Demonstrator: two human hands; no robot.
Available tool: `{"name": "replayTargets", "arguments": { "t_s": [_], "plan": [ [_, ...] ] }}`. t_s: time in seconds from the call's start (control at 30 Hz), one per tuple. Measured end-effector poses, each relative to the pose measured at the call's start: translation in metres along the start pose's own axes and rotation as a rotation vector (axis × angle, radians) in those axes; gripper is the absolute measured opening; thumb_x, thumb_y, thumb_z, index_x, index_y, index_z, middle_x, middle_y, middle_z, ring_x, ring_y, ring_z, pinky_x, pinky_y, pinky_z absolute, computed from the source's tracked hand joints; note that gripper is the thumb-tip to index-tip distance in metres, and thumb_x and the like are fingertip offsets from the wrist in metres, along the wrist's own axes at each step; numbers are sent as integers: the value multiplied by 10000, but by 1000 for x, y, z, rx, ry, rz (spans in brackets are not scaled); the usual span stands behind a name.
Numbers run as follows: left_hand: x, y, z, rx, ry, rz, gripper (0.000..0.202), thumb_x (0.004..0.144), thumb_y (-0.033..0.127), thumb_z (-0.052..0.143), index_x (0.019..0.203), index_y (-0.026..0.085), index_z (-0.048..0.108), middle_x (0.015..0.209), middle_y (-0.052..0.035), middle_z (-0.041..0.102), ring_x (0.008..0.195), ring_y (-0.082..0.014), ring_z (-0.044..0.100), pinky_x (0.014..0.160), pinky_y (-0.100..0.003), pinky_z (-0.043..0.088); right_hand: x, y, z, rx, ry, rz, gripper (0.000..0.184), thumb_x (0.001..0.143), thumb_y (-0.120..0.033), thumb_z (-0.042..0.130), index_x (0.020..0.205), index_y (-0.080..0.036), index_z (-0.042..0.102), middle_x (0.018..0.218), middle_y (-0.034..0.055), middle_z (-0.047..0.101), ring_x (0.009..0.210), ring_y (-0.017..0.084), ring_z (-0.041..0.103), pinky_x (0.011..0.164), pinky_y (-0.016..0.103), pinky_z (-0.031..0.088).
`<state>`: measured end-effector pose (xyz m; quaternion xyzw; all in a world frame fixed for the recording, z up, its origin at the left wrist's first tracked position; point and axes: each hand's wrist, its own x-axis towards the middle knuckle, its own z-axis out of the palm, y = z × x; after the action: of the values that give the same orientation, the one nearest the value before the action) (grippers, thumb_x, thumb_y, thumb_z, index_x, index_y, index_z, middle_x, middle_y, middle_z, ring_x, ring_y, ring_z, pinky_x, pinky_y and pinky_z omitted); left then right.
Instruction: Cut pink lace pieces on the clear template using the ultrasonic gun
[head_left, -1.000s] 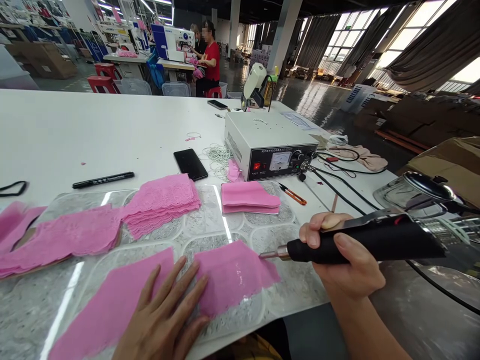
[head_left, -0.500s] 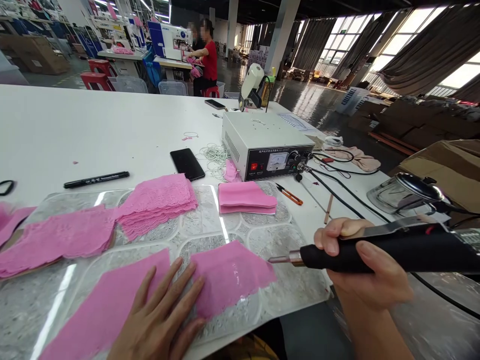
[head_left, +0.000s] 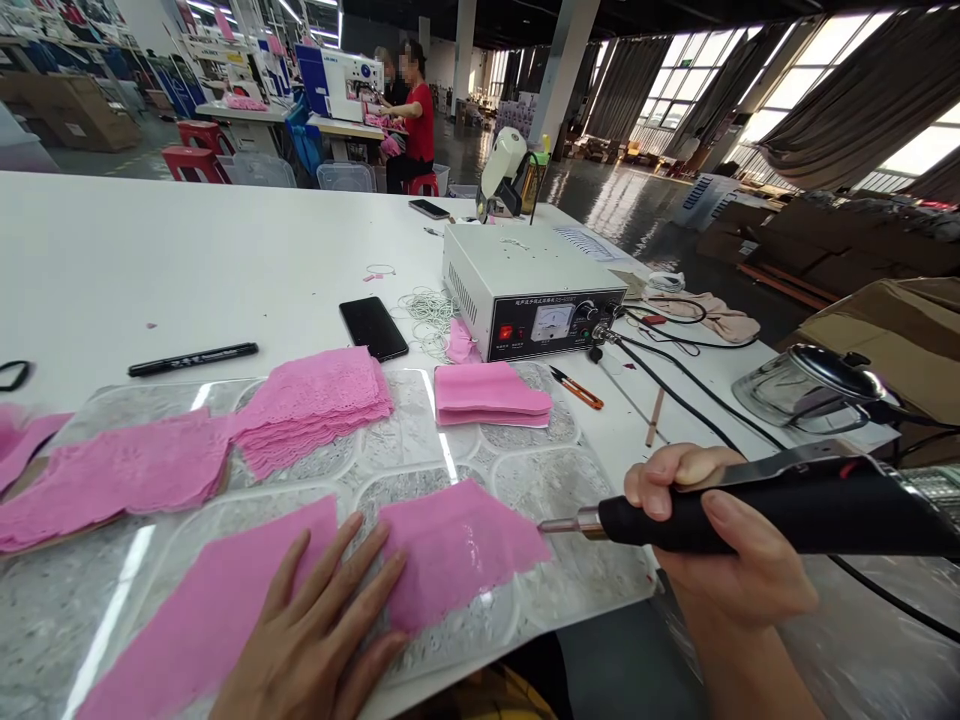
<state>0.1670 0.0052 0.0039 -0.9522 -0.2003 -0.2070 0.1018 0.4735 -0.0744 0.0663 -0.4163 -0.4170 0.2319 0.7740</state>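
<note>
Small pink piece (head_left: 461, 550) at the centre of the dial, lying flat on the grey patterned mat (head_left: 592, 480)! At eight o'clock, the left hand (head_left: 307, 635): palm down, fingers spread wide, index fingertip just over the cloth's left edge, the rest resting across the larger pink piece (head_left: 202, 600) at nine. Over at three, the right hand (head_left: 742, 575) has its fingers wrapped firmly round the black handheld tool (head_left: 840, 505), metal tip right at the cloth's right-hand edge; whether it presses there, I cannot tell. A broad stretch of mat opens beneath that tip, from two round to four. Below, a narrower strip separates the cloth's lower edge from the rim of the white table (head_left: 150, 250). Tighter up top: folded pink pieces (head_left: 491, 395) at twelve, the lacy pink stack (head_left: 315, 405) at ten, orange-handled snips (head_left: 579, 388) between one and two. Beyond the folds, the metal control box (head_left: 517, 270) walls off the far side, its black cable (head_left: 682, 395) running towards two.
</note>
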Motion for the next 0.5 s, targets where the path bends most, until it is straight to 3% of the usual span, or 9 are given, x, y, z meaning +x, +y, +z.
{"name": "replayTargets", "arguments": {
  "t_s": [0.2, 0.3, 0.37, 0.4, 0.5],
  "plan": [
    [-1, 7, -6, -88, 42, -15, 365, 935, 241, 499, 1283, 145, 550, 1392, -103, 517, 1367, -287, 375, 1179, -483, 174, 0, -1, -9, 14, 121, 0, 118, 710, -273, 610, 760, -181, 664, 726, 20, 598, 492, 102, 491, 497, 292, 462],
    [9, 22, -13, -191, 105, -45, 279, 955, 167, 472, 1216, 146, 566, 1239, -104, 618, 1246, -247, 494, 1121, -439, 310, 2, -1, -15, -4, 234, -22, 132, 646, -276, 585, 702, -180, 657, 705, 17, 598, 469, 98, 457, 482, 295, 435],
    [24, 36, -17, -257, 115, -43, 220, 966, 158, 445, 1137, 140, 583, 1055, -95, 665, 1049, -215, 584, 970, -375, 450, 1, 2, -18, -21, 315, -22, 120, 610, -278, 569, 653, -192, 640, 681, 9, 573, 467, 100, 434, 491, 307, 425],
    [34, 43, -18, -272, 47, -12, 196, 961, 160, 448, 1095, 135, 588, 983, -92, 663, 937, -207, 599, 856, -351, 494, 0, 3, -20, -29, 357, -11, 103, 604, -278, 563, 637, -202, 624, 682, 7, 555, 478, 104, 428, 505, 318, 424],
    [67, 60, -15, -204, -142, 115, 84, 904, 182, 532, 888, 128, 595, 796, -65, 596, 689, -190, 541, 588, -321, 465, -9, 12, -28, -177, 373, 43, 124, 680, -369, 510, 645, -256, 548, 748, 14, 500, 536, 143, 415, 562, 392, 430]
  ]
}}
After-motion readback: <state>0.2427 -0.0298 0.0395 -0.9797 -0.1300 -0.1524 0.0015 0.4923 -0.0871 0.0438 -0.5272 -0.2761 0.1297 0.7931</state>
